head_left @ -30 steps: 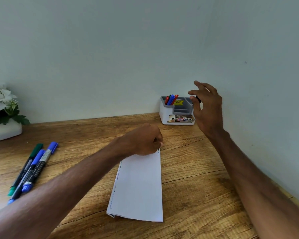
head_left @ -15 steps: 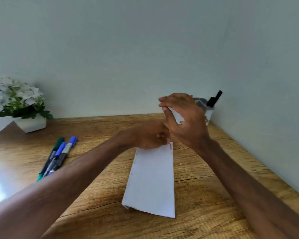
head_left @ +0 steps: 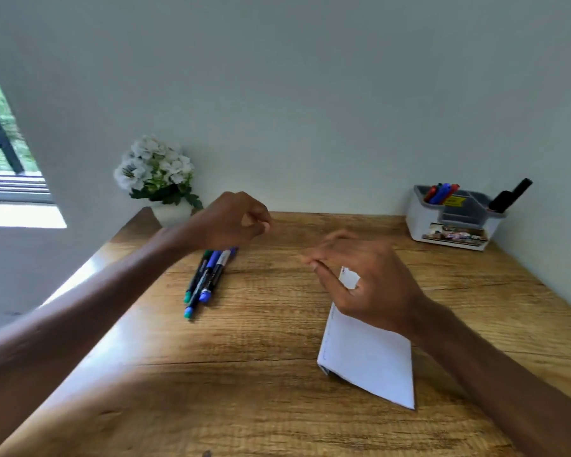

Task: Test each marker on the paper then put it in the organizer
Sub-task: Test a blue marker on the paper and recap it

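Observation:
Three markers lie side by side on the wooden table, left of centre: one green-capped and two blue-capped. My left hand hovers just above their far ends, fingers loosely curled and holding nothing. A folded white paper lies at the right. My right hand hangs over its far end, fingers relaxed and empty. A white and grey organizer stands at the back right corner. It holds red and blue markers in its left slot and a black marker leaning out at its right.
A white pot of white flowers stands at the table's back left corner. Walls close the back and the right side. A window is at the far left. The table's left edge runs diagonally.
My view has swung left. My left hand left the paper and moved left over the loose markers. My right hand came back from the organizer, where the black marker now stands.

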Available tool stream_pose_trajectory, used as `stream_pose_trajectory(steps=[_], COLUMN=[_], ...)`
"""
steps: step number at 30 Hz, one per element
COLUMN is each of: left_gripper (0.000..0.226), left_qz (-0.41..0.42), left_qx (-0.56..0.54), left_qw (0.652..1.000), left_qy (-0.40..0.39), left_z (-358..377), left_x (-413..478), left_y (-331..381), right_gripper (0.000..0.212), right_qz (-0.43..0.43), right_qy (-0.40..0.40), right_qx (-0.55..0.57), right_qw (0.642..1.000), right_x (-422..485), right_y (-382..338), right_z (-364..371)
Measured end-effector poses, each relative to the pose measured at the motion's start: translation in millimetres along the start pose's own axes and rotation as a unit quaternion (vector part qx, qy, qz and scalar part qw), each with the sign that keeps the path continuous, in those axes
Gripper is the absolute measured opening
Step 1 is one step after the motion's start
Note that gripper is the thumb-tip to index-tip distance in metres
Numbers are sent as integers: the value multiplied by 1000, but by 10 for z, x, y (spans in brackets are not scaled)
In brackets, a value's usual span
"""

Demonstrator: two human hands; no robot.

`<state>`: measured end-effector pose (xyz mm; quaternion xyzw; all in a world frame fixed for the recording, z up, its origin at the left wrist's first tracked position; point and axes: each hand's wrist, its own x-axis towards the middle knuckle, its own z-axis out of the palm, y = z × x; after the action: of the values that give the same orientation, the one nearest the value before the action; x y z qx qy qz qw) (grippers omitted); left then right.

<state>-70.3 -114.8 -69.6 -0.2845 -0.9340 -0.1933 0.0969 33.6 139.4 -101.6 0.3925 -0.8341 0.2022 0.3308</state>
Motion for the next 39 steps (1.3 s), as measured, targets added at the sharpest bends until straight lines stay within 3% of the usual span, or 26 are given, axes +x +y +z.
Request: stream_pose_trajectory(steps=[4, 8, 11, 16, 24, 39], left_gripper=[14, 31, 40, 47, 23, 26], left_qz=[-44, -76, -77, -62, -28, 29], left_qx=[-12, -37, -55, -69, -48, -44], left_qw=[996, 975, 965, 962, 970, 980], left_qy=[-74, -207, -243, -255, -237, -190], left_z=[-239, -344, -338, -273, -87, -35], left_x=[-81, -122, -126, -106, -40, -8], left_y=[-384, -527, -552, -505, -417, -374], right_gripper=[17, 16, 17, 16, 17, 17], right_qz=[15, 16, 21, 17, 13, 24], right_qy=[-13, -17, -28, -38, -45, -44], right_qx=[-2, 4, 9, 11, 13, 12], right_qw=[1000, 1000, 999, 999, 999, 999], right_x=[-1, 4, 0, -1, -12, -10], right_y=[-5, -49, -43, -43, -34, 10], right_z=[36, 47, 62, 80, 79, 45])
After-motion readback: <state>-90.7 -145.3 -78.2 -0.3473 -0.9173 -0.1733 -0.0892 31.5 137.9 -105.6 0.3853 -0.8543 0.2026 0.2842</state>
